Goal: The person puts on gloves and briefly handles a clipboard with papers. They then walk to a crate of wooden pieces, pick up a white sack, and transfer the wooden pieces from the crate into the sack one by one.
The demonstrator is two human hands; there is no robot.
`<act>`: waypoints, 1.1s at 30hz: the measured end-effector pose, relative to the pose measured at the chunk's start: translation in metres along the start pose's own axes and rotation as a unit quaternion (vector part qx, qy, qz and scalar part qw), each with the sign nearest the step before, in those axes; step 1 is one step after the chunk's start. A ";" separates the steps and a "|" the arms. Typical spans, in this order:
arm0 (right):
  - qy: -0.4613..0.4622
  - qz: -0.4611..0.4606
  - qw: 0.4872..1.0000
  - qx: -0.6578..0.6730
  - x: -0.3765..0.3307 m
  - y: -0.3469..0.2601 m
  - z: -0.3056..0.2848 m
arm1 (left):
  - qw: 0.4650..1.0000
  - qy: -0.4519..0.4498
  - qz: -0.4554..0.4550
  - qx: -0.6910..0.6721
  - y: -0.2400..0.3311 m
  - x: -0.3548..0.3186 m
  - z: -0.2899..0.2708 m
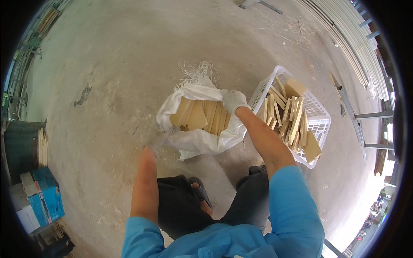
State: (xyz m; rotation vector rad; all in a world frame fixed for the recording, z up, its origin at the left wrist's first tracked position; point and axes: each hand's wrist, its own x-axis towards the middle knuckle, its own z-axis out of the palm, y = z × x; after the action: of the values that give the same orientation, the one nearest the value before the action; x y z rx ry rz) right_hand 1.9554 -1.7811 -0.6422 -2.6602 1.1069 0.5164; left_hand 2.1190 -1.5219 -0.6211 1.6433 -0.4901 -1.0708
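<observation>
A white woven sack [202, 144] with a frayed edge stands on the floor in front of me, its mouth rolled outward. Several flat tan wooden pieces [197, 118] are packed inside it. My right hand [234, 100], in a white glove, is closed on the sack's right rim. By the sack's lower left side is my left hand [158, 142], smeared so that its fingers cannot be made out. To the right of the sack, a white plastic basket [320, 112] holds a loose heap of similar wooden pieces [292, 116].
Blue and white boxes [46, 195] sit at the left, beside a dark green container [23, 148]. Metal bars [373, 115] and long stacked profiles [350, 38] line the right. A metal foot [261, 5] rests on the concrete floor at the top. My sandalled foot [200, 191] is below the sack.
</observation>
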 end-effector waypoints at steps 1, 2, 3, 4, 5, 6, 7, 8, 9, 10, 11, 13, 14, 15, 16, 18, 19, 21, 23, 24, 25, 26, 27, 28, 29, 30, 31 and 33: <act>-0.032 0.046 0.998 0.027 0.003 0.006 -0.002 | 0.998 -0.054 -0.033 -0.008 0.002 -0.006 0.001; 0.082 0.027 0.991 0.104 0.001 0.019 -0.007 | 0.990 -0.115 -0.080 -0.003 0.005 -0.013 -0.001; 0.181 0.021 0.967 0.175 -0.006 0.038 -0.016 | 0.992 -0.104 -0.015 -0.064 0.011 -0.018 -0.003; 0.154 -0.007 0.988 -0.025 -0.007 0.056 -0.032 | 0.988 -0.103 0.033 -0.110 0.020 -0.024 -0.009; 0.123 -0.047 0.966 -0.223 -0.010 0.075 -0.046 | 0.987 -0.067 0.017 -0.148 0.028 -0.028 -0.013; 0.212 -0.082 0.967 -0.117 -0.025 0.091 -0.051 | 0.973 -0.098 0.053 -0.203 0.037 -0.031 -0.015; 0.299 -0.123 0.946 -0.013 -0.036 0.104 -0.053 | 0.964 -0.092 0.029 -0.248 0.046 -0.032 -0.015; 0.259 -0.052 0.955 0.137 -0.040 0.113 -0.055 | 0.946 -0.065 0.005 -0.317 0.053 -0.030 -0.011; 0.218 0.013 0.935 0.278 -0.046 0.119 -0.053 | 0.975 -0.054 0.021 -0.216 0.058 -0.026 -0.006; 0.197 0.078 0.886 0.413 -0.049 0.121 -0.051 | 0.989 -0.024 0.038 -0.138 0.062 -0.023 0.002; 0.192 0.086 0.913 0.351 -0.053 0.120 -0.048 | 0.994 -0.012 0.085 -0.069 0.064 -0.018 0.009; 0.198 0.129 0.947 0.217 -0.059 0.109 -0.042 | 0.990 -0.020 0.028 0.135 0.065 -0.012 0.018; 0.139 0.131 0.951 0.243 -0.069 0.105 -0.042 | 0.970 -0.042 -0.020 0.239 0.065 -0.008 0.019; 0.217 0.082 0.955 0.185 -0.077 0.100 -0.043 | 0.944 -0.069 -0.043 0.319 0.064 -0.007 0.018; 0.292 0.059 0.947 0.123 -0.088 0.092 -0.044 | 0.904 -0.106 -0.100 0.403 0.063 -0.006 0.017; 0.324 -0.052 0.942 0.073 -0.104 0.076 -0.045 | 0.914 -0.146 -0.130 0.356 0.059 -0.009 0.013; 0.344 -0.149 0.923 0.088 -0.105 0.065 -0.041 | 0.960 -0.144 -0.094 0.223 0.056 -0.012 0.012; 0.261 -0.309 0.902 0.153 -0.099 0.041 -0.021 | 0.989 -0.135 -0.053 -0.011 0.052 -0.018 0.016; 0.090 -0.354 0.931 0.006 -0.067 0.016 0.010 | 0.967 -0.134 -0.039 -0.215 0.048 -0.023 0.028; 0.084 -0.356 0.930 -0.031 -0.052 0.006 0.029 | 0.963 -0.102 -0.042 -0.248 0.048 -0.027 0.032; 0.082 -0.364 0.925 -0.064 -0.038 -0.003 0.047 | 0.954 -0.084 -0.035 -0.286 0.049 -0.030 0.038; 0.079 -0.396 0.912 -0.069 -0.030 -0.006 0.063 | 0.944 -0.072 -0.030 -0.321 0.052 -0.032 0.042; 0.053 -0.418 0.903 -0.082 -0.024 -0.014 0.076 | 0.941 -0.058 -0.037 -0.331 0.055 -0.034 0.045; 0.004 -0.416 0.901 -0.121 -0.020 -0.025 0.086 | 0.938 -0.047 -0.047 -0.340 0.057 -0.037 0.049; 0.050 -0.441 0.893 -0.079 -0.017 -0.035 0.091 | 0.932 -0.030 -0.043 -0.358 0.060 -0.038 0.052; 0.071 -0.442 0.892 -0.065 -0.017 -0.046 0.094 | 0.931 -0.038 -0.068 -0.355 0.061 -0.041 0.055; 0.064 -0.443 0.892 -0.066 -0.017 -0.058 0.092 | 0.929 -0.045 -0.073 -0.361 0.063 -0.042 0.057; 0.067 -0.364 0.928 -0.032 -0.014 -0.081 0.083 | 0.936 -0.035 -0.062 -0.345 0.064 -0.042 0.059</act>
State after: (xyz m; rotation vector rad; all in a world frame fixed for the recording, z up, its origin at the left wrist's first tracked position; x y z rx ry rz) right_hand 1.9850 -1.6891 -0.7073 -2.9146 0.0643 0.2222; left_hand 2.0611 -1.5449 -0.5474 1.0214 -0.0288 -1.2208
